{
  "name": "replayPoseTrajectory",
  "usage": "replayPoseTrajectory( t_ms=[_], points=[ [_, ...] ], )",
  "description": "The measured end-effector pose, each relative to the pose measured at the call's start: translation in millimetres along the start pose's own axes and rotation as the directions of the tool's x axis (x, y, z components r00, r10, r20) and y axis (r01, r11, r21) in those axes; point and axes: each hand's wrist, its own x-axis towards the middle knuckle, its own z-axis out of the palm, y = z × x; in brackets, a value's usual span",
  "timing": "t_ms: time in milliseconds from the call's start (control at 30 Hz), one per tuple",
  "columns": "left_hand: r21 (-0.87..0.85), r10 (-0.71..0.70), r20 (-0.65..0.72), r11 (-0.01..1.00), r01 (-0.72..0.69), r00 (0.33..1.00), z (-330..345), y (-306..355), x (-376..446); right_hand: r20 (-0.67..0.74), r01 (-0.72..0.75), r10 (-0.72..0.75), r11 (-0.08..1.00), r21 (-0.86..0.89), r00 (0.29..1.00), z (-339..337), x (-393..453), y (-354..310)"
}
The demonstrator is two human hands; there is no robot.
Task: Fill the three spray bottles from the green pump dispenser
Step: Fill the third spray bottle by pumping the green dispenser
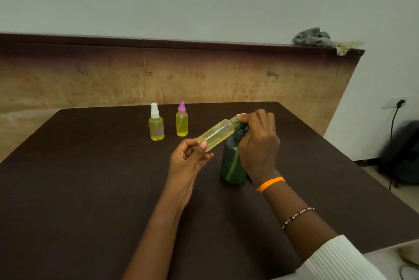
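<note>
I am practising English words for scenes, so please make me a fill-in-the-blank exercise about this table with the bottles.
1. The left hand holds an uncapped bottle tilted toward the ____ pump dispenser.
2. The right hand presses on the dispenser's ____.
3. Two capped bottles stand at the back of the table: one has a white cap, the other a ____ cap.
4. The right wrist wears an ____ band.

Missing words: green; pump; pink; orange

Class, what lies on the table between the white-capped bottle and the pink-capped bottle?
Nothing: in the head view, only bare dark table separates the white-capped bottle from the pink-capped bottle.
</note>
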Motion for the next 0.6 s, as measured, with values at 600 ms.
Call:
replayPoseTrajectory(
  t_ms=[600],
  points=[
    [0.013, -0.011, 0.026, 1.0, 0.01, 1.0, 1.6, -1.1, -5.1, 0.067, 0.044, -0.044, 0.999, -0.005, 0.997, -10.6, 10.2, -2.8]
  ],
)
